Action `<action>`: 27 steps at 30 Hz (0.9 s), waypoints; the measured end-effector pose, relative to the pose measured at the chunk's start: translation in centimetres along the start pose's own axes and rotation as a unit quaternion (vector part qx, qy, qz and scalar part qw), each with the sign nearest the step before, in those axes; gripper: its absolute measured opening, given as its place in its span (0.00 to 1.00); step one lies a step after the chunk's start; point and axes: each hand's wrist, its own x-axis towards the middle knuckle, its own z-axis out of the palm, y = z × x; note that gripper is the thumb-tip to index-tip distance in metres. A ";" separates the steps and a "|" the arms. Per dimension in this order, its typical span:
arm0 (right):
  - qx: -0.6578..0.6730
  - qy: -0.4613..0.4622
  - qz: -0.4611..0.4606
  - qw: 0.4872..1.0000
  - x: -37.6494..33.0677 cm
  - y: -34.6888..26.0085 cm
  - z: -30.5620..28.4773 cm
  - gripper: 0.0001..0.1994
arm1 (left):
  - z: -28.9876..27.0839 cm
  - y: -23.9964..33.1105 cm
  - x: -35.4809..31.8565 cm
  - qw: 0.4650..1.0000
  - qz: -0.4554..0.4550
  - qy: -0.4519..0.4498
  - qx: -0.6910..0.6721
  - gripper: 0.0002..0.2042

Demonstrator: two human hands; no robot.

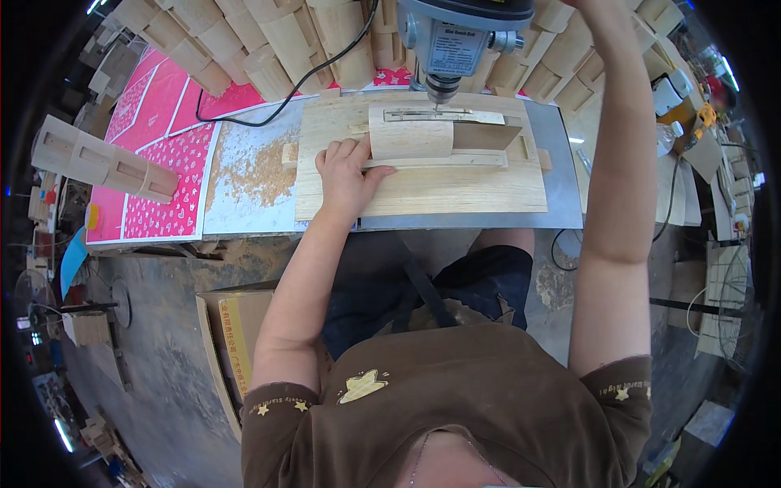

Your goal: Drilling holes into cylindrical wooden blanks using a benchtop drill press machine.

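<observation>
My left hand (pixel 348 172) grips the left end of a pale wooden block (pixel 411 140), its thumb stretched along the front strip of a flat wooden jig (pixel 439 191). The block has a rounded face and a slot cut along its far side. Above that slot stands the chuck (pixel 443 85) of a bench drill (pixel 464 41), its thin bit close to the wood. A flat brown piece (pixel 488 136) lies to the right of the block. My right arm (pixel 618 163) reaches up past the drill; its hand (pixel 582 3) is mostly cut off by the top edge, so its fingers are hidden.
Several slotted wooden blocks (pixel 285 41) stand along the back; another (pixel 106 159) lies at the left on a pink patterned sheet (pixel 163 195). Sawdust (pixel 260 167) covers the table left of the jig. A black cable (pixel 313 73) crosses behind. A cardboard box (pixel 213 325) stands below.
</observation>
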 end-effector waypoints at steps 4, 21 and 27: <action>-0.216 -0.257 -0.248 0.909 2.9 3.7 -0.7 0.17 | 0.4 0.1 0.1 1.000 0.001 0.001 -0.003 0.28; -0.202 -0.131 -0.400 0.884 -11.0 14.4 -7.4 0.04 | 0.4 0.1 -0.2 1.000 0.001 0.015 -0.004 0.28; -0.260 -0.156 -0.397 0.866 -6.8 6.7 -6.9 0.08 | 0.3 0.2 -0.3 1.000 -0.009 0.013 0.007 0.29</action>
